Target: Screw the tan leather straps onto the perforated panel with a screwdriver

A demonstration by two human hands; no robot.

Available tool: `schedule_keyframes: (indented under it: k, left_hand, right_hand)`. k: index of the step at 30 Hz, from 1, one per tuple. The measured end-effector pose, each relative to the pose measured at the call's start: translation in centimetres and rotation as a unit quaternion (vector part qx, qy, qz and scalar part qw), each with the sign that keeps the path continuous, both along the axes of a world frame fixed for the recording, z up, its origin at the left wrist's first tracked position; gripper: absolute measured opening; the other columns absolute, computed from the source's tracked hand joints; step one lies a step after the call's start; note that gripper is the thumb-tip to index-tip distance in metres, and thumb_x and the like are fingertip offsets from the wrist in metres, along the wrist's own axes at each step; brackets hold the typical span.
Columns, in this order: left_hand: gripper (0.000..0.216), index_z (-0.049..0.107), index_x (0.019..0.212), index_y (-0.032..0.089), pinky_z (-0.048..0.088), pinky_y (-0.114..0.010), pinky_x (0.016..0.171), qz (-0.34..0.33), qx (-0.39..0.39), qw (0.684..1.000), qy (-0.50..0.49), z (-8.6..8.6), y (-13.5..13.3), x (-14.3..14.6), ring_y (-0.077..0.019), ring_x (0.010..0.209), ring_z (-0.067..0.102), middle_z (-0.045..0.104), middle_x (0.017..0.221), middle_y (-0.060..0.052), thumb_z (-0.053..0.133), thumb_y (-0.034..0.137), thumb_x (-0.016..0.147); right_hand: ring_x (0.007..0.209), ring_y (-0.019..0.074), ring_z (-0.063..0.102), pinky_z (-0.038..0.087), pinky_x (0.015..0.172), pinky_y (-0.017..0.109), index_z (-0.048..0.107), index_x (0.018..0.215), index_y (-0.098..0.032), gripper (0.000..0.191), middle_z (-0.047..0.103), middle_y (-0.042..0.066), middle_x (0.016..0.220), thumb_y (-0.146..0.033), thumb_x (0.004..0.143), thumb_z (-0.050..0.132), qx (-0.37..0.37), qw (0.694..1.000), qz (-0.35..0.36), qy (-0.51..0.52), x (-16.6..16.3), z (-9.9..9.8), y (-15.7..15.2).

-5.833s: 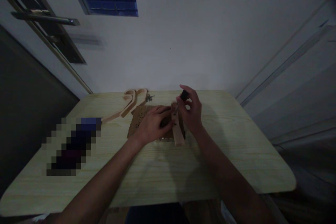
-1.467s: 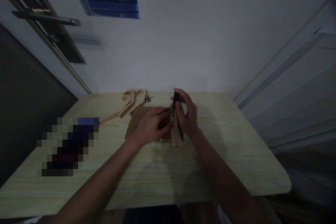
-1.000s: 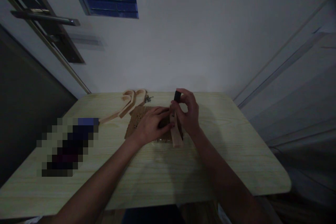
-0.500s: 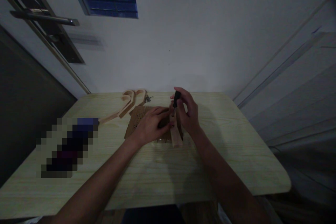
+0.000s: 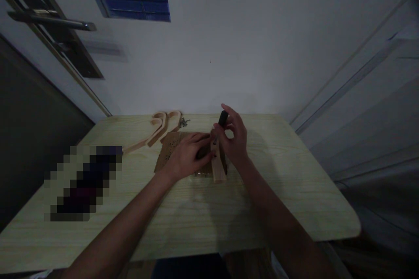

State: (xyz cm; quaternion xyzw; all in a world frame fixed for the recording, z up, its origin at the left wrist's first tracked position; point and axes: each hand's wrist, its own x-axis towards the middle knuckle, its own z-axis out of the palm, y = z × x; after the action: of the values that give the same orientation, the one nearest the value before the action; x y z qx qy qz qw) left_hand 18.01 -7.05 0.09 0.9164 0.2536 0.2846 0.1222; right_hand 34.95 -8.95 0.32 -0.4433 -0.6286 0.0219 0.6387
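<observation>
My right hand (image 5: 236,139) grips a screwdriver (image 5: 223,117) by its black handle, tip pointing down at the light wooden piece (image 5: 218,170). Dark spots, perhaps holes or screws, show on that wood's upper face. My left hand (image 5: 188,152) reaches across from the left, its thumb and fingers holding the wooden piece by its left side. Under the wood and my left hand lies a brown cardboard sheet (image 5: 166,150) with many small dark holes. The screwdriver's tip is partly hidden by my right fingers.
Curved wooden hook-shaped pieces (image 5: 160,128) lie at the back left of the table (image 5: 294,200). Beside them is a small pile of screws (image 5: 184,122). A pixelated dark object (image 5: 87,178) rests at the left. A white door (image 5: 262,43) rises behind the table.
My right hand's fingers have shifted on the screwdriver; the forefinger has lifted and the handle has moved slightly up and right. My left hand and the wooden piece stay nearly in place.
</observation>
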Motion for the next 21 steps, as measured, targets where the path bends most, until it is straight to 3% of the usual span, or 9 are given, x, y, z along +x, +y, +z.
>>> schedule_keyframes:
  k: [4, 8, 11, 21]
  left_hand:
    - [0.040, 0.064, 0.124, 0.016, 0.048, -0.050, 0.101, -0.001, -0.007, 1.000, 0.008, 0.07, -0.01, 0.02, -0.0297, 0.119, 0.058, 0.064, 0.128, -0.014, 0.061, 0.030, 0.086]
    - [0.042, 0.063, 0.126, 0.015, 0.048, -0.049, 0.102, -0.001, -0.007, 1.000, 0.003, 0.11, 0.00, 0.02, -0.0294, 0.119, 0.058, 0.064, 0.128, -0.014, 0.061, 0.030, 0.087]
    - [0.040, 0.063, 0.125, 0.016, 0.048, -0.049, 0.101, -0.005, -0.003, 1.000, -0.004, 0.07, 0.04, 0.04, -0.0291, 0.118, 0.059, 0.064, 0.127, -0.013, 0.060, 0.031, 0.087]
    - [0.039, 0.063, 0.124, 0.018, 0.048, -0.048, 0.102, -0.006, -0.008, 1.000, -0.004, 0.03, 0.07, 0.01, -0.0279, 0.119, 0.058, 0.064, 0.128, -0.012, 0.059, 0.032, 0.088]
  right_hand:
    - [0.083, 0.0154, 0.060, 0.054, 0.064, 0.029, 0.059, 0.123, -0.030, 0.033, 0.064, 0.003, 0.103, -0.030, 0.090, 0.059, 0.003, 1.000, 0.019, -0.020, -0.13, 0.17, -0.19]
    - [0.094, 0.0170, 0.066, 0.056, 0.073, 0.032, 0.053, 0.130, -0.028, 0.034, 0.067, 0.005, 0.115, -0.031, 0.096, 0.046, -0.010, 0.997, 0.070, -0.005, -0.07, 0.49, -0.56]
    - [0.087, 0.0156, 0.068, 0.056, 0.078, 0.033, 0.052, 0.132, -0.028, 0.035, 0.070, 0.005, 0.111, -0.031, 0.097, 0.044, -0.029, 0.995, 0.093, 0.013, -0.01, 0.57, -0.67]
    - [0.075, 0.0163, 0.057, 0.055, 0.075, 0.037, 0.059, 0.128, -0.033, 0.040, 0.064, 0.002, 0.093, -0.034, 0.088, 0.061, -0.005, 1.000, -0.006, -0.027, -0.06, 0.35, -0.09]
